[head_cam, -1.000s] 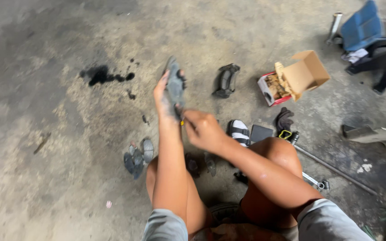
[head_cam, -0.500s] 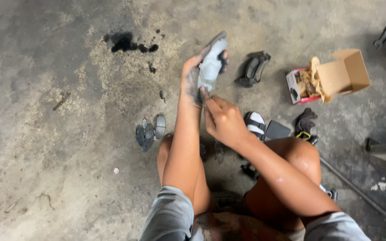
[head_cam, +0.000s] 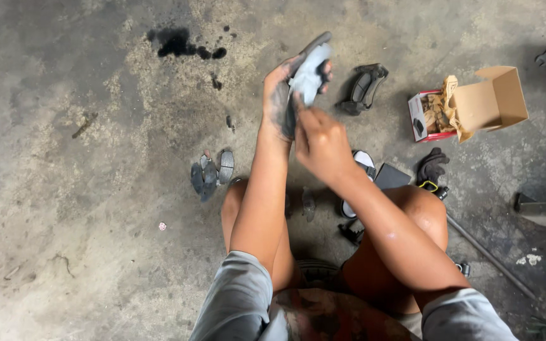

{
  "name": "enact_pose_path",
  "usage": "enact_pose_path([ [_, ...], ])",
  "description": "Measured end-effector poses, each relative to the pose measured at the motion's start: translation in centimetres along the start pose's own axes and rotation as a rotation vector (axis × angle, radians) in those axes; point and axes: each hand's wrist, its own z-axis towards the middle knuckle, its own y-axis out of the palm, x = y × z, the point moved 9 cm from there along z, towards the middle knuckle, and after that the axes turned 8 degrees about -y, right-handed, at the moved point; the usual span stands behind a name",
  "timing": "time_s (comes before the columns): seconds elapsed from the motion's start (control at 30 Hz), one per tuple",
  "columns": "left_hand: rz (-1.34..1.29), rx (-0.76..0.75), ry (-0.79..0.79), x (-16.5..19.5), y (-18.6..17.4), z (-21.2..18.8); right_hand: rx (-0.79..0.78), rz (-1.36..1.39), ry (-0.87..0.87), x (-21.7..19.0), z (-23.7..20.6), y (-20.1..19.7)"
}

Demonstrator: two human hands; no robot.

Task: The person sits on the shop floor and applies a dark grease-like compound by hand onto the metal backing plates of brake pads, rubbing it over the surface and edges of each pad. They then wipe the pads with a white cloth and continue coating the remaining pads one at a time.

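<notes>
My left hand (head_cam: 280, 95) holds a grey brake pad (head_cam: 311, 71) up in front of me, its flat face turned toward me. The palm is smeared with dark grime. My right hand (head_cam: 320, 142) is closed and presses against the lower edge of the pad; whatever it holds is hidden by the fingers. I am squatting on a concrete floor with both knees in view below the arms.
Worn brake pads (head_cam: 211, 173) lie on the floor at the left. A dark metal bracket (head_cam: 363, 88) lies beyond my hands. An open cardboard box (head_cam: 475, 104) sits at the right, with a black glove (head_cam: 431, 167), a metal rod (head_cam: 491, 256) and an oil stain (head_cam: 178, 41).
The view has shifted, so the hands sit further right and lower in frame. My right hand has moved up the pad a little; the left still holds it.
</notes>
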Motion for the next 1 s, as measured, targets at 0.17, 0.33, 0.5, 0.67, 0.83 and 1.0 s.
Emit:
enact_pose_path([
  [0.17, -0.008, 0.002, 0.026, 0.5, 0.0, 0.0, 0.105, 0.016, -0.072, -0.8, 0.0, -0.8],
  [0.33, 0.064, 0.058, 0.016, 0.5, -0.2, -0.1, 0.028, 0.021, -0.038, -0.7, 0.0, 0.0],
  [0.5, 0.001, 0.148, -0.043, 0.0, -1.0, 0.1, 0.084, -0.003, -0.027, -0.5, 0.0, -0.4],
  [0.67, 0.048, 0.012, 0.006, 0.4, 0.2, 0.0, 0.056, 0.009, -0.058, -0.7, 0.2, 0.0],
  [0.83, -0.050, 0.043, 0.002, 0.4, -0.4, -0.1, 0.049, 0.022, -0.041, -0.6, 0.3, 0.0],
  [1.0, -0.039, -0.077, -0.045, 0.4, 0.5, 0.1, 0.027, -0.020, -0.042, -0.6, 0.4, 0.2],
])
